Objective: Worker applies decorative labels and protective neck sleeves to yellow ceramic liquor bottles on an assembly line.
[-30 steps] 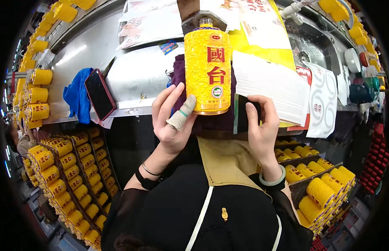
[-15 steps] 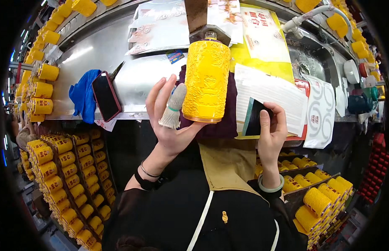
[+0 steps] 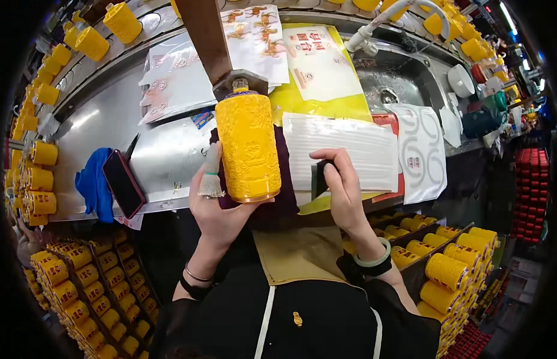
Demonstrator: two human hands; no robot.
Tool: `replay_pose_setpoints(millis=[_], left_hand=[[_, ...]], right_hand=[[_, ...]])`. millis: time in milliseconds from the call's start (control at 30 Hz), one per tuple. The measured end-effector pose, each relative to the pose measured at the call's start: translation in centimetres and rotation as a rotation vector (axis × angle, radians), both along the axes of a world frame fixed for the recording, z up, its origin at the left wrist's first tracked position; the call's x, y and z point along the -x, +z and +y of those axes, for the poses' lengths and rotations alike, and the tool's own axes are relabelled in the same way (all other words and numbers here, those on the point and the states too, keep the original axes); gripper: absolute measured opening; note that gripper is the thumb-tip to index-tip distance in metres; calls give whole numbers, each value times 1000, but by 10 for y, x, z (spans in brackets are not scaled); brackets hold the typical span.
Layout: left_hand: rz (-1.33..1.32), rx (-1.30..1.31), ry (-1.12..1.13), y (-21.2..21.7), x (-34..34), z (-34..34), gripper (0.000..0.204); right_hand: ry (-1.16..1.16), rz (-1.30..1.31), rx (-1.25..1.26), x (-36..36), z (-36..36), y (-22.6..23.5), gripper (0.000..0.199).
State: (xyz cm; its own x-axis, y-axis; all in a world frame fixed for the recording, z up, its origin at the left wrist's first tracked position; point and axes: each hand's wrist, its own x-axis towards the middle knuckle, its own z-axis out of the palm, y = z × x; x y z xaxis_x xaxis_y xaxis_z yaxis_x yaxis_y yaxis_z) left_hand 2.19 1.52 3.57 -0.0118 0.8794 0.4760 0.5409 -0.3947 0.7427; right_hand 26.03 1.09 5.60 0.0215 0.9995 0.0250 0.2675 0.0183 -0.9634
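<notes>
A yellow bottle (image 3: 247, 143) with a raised pattern lies in front of me, its clear neck toward a dark angular holder (image 3: 240, 82). My left hand (image 3: 215, 206) supports its near left side, thumb under the base and fingers along the edge, partly hidden. A grey knitted finger cover (image 3: 212, 173) sits on one of those fingers. To the right of the bottle, apart from it, my right hand (image 3: 348, 197) pinches a small dark flat scraper (image 3: 319, 180). Beneath the bottle lies a dark purple cloth (image 3: 285, 179).
White striped sheets (image 3: 344, 149) lie right of the bottle, near a metal sink (image 3: 392, 81) with a faucet (image 3: 363, 42). At left are a phone (image 3: 123, 183) and a blue cloth (image 3: 94, 185). Racks of yellow bottles (image 3: 449, 272) stand on both sides below the bench.
The whole view has shifted, so the bench appears further left. My left fingers have drawn closer to the bottle. The right hand has moved nearer the bottle, and the scraper now shows less of its face.
</notes>
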Motion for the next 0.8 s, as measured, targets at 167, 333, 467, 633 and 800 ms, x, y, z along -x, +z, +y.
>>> replay_pose_setpoints(millis=[167,333,467,633,800], left_hand=[[-41,26,-28,-7,3,1,101],[40,7,-47,1,4,3,102],[2,7,-48,0,3,4,100],[63,0,-49,-1,9,5,97],[61,-19,-75,-2,13,9,97]], right_hand=[[114,-270,-96,-7,32,18,31],[170,-533,-287,-20,129,10,15],[256,-866,-261,-12,208,-16,32],[349,-1223,-209,19,253,-29,55],[439,-1236,-461,45,301,-40,52]])
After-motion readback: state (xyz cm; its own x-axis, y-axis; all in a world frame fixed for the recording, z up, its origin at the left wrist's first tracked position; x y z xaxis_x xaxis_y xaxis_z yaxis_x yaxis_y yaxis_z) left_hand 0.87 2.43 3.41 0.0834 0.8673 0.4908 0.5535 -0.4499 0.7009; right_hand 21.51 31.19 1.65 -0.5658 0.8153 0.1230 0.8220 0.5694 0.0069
